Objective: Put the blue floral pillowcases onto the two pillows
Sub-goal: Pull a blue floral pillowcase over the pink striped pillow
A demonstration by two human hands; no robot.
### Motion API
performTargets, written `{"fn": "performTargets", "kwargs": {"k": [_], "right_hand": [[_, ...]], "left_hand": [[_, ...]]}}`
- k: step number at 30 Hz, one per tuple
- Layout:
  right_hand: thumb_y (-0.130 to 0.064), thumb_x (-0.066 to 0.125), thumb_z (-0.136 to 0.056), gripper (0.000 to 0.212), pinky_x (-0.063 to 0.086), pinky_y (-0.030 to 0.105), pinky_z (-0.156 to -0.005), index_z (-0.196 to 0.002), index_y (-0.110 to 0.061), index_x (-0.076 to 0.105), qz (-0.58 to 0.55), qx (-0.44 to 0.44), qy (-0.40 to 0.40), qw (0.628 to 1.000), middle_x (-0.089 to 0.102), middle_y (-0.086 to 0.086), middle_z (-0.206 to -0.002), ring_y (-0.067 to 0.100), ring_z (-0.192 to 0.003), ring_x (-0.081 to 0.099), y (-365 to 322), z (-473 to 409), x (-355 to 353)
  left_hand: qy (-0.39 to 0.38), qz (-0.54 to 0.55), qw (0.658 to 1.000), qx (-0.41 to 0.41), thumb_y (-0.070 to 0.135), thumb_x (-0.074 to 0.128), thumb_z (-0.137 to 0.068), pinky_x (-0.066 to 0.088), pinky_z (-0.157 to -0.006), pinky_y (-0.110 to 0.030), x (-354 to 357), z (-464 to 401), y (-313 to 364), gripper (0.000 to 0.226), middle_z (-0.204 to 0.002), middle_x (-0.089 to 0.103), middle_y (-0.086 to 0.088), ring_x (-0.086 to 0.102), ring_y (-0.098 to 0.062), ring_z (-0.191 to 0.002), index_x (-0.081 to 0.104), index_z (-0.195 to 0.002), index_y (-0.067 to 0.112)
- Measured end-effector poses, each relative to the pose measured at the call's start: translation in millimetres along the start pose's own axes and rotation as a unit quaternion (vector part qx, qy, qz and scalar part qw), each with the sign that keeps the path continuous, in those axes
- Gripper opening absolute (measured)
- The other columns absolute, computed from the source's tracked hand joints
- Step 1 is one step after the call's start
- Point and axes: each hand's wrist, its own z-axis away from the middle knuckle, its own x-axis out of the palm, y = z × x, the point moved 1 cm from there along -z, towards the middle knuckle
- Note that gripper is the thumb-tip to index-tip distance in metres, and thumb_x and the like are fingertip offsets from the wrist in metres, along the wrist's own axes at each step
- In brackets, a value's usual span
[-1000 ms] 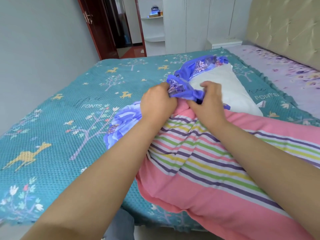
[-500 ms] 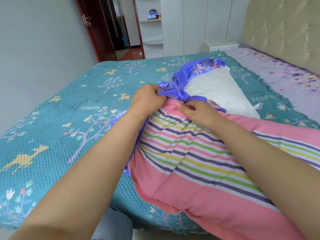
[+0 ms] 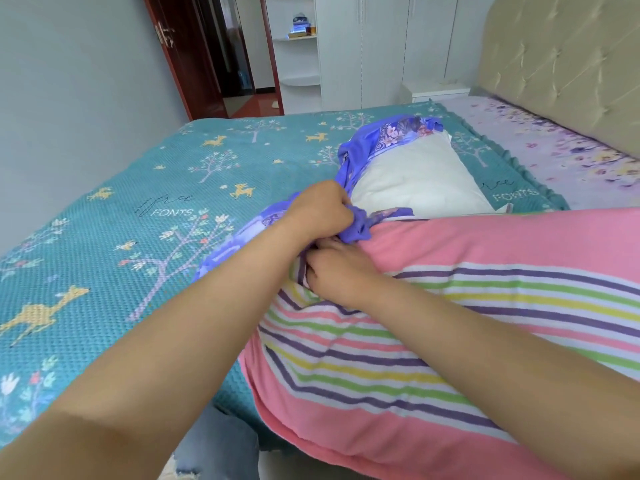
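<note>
Both hands at the striped pillow's corner

The left hand (image 3: 320,213) gripped the bunched blue floral pillowcase (image 3: 356,227); the right hand (image 3: 337,271) pinched the striped pillow (image 3: 450,306) beneath it.

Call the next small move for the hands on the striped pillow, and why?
Probably draw the blue floral pillowcase over the corner of the striped pillow. The left hand grips the bunched blue fabric right at that corner, the right hand pinches the pillow's corner beneath it, and nearly all the pillow lies uncovered.
</note>
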Motion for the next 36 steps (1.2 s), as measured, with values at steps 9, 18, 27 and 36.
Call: {"fn": "performTargets", "kwargs": {"k": [9, 18, 27, 36], "right_hand": [[-0.016, 0.064, -0.078, 0.044, 0.039, 0.03, -0.093, -0.121, -0.011, 0.058, -0.136, -0.018, 0.085, 0.987, 0.059, 0.006, -0.118, 0.025, -0.11, 0.053, 41.2, -21.0, -47.3], [0.003, 0.056, -0.081, 0.017, 0.04, 0.028, -0.077, -0.092, -0.005, 0.066, -0.209, 0.052, 0.069, 0.974, 0.066, 0.012, -0.091, 0.026, -0.089, 0.058, 76.6, -30.8, -31.2], [-0.015, 0.057, -0.071, 0.022, 0.045, 0.015, -0.07, -0.092, -0.009, 0.057, -0.335, 0.277, 0.271, 0.859, 0.056, 0.005, -0.087, 0.0, -0.068, 0.053, 98.4, -9.0, -9.1], [0.01, 0.047, -0.077, 0.044, 0.05, 0.026, -0.081, -0.092, -0.026, 0.065, -0.402, 0.114, 0.137, 0.898, 0.068, -0.019, -0.077, 0.001, -0.078, 0.062, 84.8, 4.1, -22.6]], "left_hand": [[0.025, 0.068, 0.997, -0.023, 0.01, 0.05, -0.084, 0.044, -0.07, -0.029, -0.4, 29.7, -22.5, 0.021, -0.087, 0.067, -0.015, 0.062, -0.029, -0.086, 0.068, -0.092, 0.013], [0.141, -0.203, 0.968, -0.047, 0.03, 0.051, -0.087, 0.044, -0.076, -0.039, 8.8, 51.4, -52.8, 0.035, -0.114, 0.055, -0.012, 0.056, -0.034, -0.102, 0.051, -0.115, 0.01], [-0.079, -0.034, 0.995, 0.046, 0.026, 0.039, -0.097, 0.039, -0.077, -0.032, 45.1, 47.6, 25.0, 0.023, -0.111, 0.061, -0.016, 0.056, -0.032, -0.105, 0.055, -0.097, 0.009], [0.008, -0.144, 0.988, 0.048, 0.048, 0.049, -0.092, 0.03, -0.109, -0.039, -30.0, -28.3, -64.3, 0.051, -0.14, 0.046, -0.003, 0.035, -0.028, -0.133, 0.043, -0.137, 0.024]]}}
